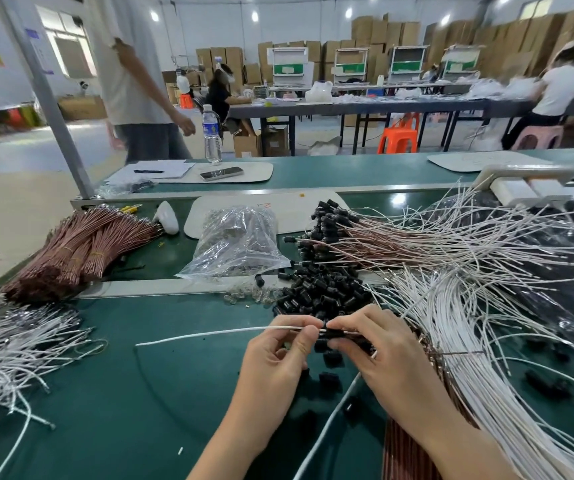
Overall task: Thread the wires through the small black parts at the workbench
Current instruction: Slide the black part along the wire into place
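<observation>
My left hand point(280, 355) pinches a thin white wire point(209, 335) that runs out to the left over the green bench. My right hand point(382, 355) pinches a small black part point(337, 332) at the wire's right end, thumb and fingers curled round it. The two hands meet fingertip to fingertip. A heap of loose black parts point(323, 292) lies just beyond them, and a few black parts point(330, 358) lie under the hands. Wires threaded with black parts point(334, 220) are piled further back.
White wires point(458, 306) fan out on the right, more white wires point(11, 341) on the left. Brown wire bundles point(81, 247) and a clear plastic bag point(237, 240) lie behind. A water bottle point(212, 133) and a phone point(221, 173) stand on the far bench; a person point(140, 81) walks past.
</observation>
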A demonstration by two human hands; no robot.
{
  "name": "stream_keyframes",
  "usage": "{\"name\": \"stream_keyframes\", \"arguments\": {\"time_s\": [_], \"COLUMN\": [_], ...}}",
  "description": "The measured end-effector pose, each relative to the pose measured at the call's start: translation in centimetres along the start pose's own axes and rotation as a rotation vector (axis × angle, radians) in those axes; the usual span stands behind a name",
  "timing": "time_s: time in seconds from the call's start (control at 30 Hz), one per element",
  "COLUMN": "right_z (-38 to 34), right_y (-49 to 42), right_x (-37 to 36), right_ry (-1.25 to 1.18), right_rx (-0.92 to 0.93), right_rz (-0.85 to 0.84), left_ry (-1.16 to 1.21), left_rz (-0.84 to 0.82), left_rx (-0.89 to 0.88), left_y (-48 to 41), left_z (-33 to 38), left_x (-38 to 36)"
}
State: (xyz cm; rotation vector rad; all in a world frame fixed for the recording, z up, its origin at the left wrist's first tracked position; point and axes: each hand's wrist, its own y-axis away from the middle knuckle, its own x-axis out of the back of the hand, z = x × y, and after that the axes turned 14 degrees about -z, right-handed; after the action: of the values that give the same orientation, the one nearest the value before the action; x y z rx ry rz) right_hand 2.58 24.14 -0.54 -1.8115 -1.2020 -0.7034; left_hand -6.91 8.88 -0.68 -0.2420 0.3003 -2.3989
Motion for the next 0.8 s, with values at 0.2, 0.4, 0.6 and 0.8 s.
{"name": "stream_keyframes", "arguments": {"time_s": [0.2, 0.4, 0.6, 0.8], "right_z": [-0.7, -0.4, -0.3, 0.7], "right_y": [-0.1, -0.1, -0.3, -0.3], "right_x": [0.2, 0.2, 0.3, 1.1], "right_ry": [-0.015, -0.13, -0.072, -0.061], "right_rx": [0.02, -0.058, -0.07, -0.165], "right_rz": [0.046, 0.002, 0.086, 0.155], "left_ry": [-0.077, 0.036, 0.117, 0.258], "left_rz": [-0.027, 0.093, 0.146, 0.321], "left_rx": [-0.007, 0.031, 0.027, 0.003], "left_y": [0.1, -0.3, -0.3, -0.8], "left_z": [0.0, -0.1, -0.1, 0.5], "left_x": [-0.2, -0.1, 0.5, 2.7]}}
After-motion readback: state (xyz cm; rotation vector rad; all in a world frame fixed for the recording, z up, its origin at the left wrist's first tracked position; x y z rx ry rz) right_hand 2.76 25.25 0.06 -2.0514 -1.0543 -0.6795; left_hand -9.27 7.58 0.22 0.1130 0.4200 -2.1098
